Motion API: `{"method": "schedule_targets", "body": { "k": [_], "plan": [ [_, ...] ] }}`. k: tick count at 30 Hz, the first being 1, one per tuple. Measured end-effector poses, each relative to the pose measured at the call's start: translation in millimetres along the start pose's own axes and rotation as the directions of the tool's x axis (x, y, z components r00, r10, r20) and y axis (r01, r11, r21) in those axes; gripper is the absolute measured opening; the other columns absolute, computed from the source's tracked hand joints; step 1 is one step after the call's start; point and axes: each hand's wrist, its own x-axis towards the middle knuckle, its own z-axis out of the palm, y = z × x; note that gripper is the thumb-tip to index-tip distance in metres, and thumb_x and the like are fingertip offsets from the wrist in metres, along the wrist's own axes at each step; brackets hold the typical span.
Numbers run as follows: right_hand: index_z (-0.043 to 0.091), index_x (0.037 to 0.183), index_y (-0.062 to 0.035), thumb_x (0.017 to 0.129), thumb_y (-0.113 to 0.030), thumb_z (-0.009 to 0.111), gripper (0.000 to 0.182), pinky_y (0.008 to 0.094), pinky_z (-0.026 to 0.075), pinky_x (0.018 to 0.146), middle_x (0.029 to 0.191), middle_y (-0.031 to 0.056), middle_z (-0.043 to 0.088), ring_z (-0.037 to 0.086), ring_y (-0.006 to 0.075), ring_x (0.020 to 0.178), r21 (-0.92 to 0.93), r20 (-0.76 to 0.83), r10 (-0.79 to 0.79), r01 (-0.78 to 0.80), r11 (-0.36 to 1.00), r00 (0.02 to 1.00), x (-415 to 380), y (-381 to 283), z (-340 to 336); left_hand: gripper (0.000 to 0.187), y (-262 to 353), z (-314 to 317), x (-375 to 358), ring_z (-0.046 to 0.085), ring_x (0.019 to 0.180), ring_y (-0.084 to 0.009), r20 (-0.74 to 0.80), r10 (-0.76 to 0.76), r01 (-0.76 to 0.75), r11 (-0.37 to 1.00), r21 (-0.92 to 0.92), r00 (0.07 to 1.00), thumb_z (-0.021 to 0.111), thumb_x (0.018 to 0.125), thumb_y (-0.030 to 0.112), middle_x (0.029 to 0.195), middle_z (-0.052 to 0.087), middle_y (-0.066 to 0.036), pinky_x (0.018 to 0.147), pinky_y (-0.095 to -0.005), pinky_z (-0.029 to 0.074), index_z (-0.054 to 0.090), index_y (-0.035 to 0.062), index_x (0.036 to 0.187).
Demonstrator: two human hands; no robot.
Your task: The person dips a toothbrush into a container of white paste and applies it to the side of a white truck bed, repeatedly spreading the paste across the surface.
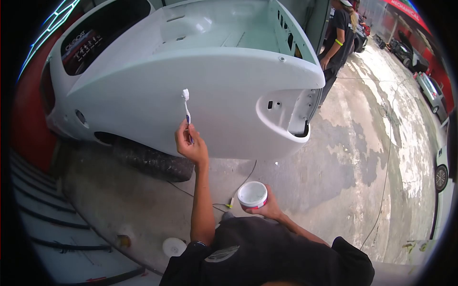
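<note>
My left hand (192,143) is raised before the side of a white pickup bed (224,109), its fingers pinched round a toothbrush (188,112). The brush stands nearly upright, and its head carries a lump of white paste (185,94). Whether the paste touches the panel I cannot tell. Lower and to the right, my right hand (271,205) is wrapped round an open round tub (252,194) with a whitish inside and a red band. The tub is near my body, over the floor.
Below the panel is a dark tyre (152,164). A white round lid or disc (174,247) lies low at left, near a yellowish roll (124,240). Cables (381,209) cross the concrete floor. A person (338,43) stands behind the truck bed at right.
</note>
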Motion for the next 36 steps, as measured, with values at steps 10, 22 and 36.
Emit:
{"method": "schedule_targets", "body": {
  "k": [10, 22, 36],
  "plan": [
    [0.04, 0.151, -0.0001, 0.063, -0.029, 0.104, 0.112, 0.0423, 0.05, 0.115, 0.14, 0.016, 0.063, 0.062, 0.0264, 0.134, -0.022, 0.014, 0.019, -0.019, 1.0, 1.0, 2, 3, -2, 0.02, 1, 11, -36, 0.06, 0.079, -0.011, 0.276, 0.168, -0.19, 0.98, 0.054, 0.946, 0.071, 0.101, -0.002, 0.097, 0.068, -0.004, 0.067, -0.0277, 0.05, 0.074, -0.0006, 0.121],
    [0.041, 0.151, -0.0012, 0.062, -0.03, 0.105, 0.113, 0.0428, 0.049, 0.115, 0.14, 0.0155, 0.064, 0.063, 0.0272, 0.133, -0.022, 0.0, 0.039, -0.039, 0.999, 0.999, 0, 16, -2, 0.027, -12, 15, -25, 0.06, 0.078, -0.006, 0.354, 0.178, -0.17, 0.984, -0.054, 0.918, 0.07, 0.107, 0.01, 0.099, 0.073, -0.002, 0.067, -0.0221, 0.049, 0.072, -0.0032, 0.13],
    [0.041, 0.151, -0.001, 0.062, -0.035, 0.105, 0.114, 0.0426, 0.049, 0.116, 0.141, 0.0158, 0.063, 0.062, 0.0271, 0.134, -0.02, -0.026, 0.023, -0.024, 1.0, 0.999, -2, 17, -3, 0.02, 23, 33, -54, 0.063, 0.075, -0.0175, 0.372, 0.235, -0.248, 0.969, -0.013, 0.898, 0.07, 0.101, -0.002, 0.09, 0.068, -0.009, 0.063, -0.0302, 0.051, 0.076, -0.0021, 0.12]
  ]
}}
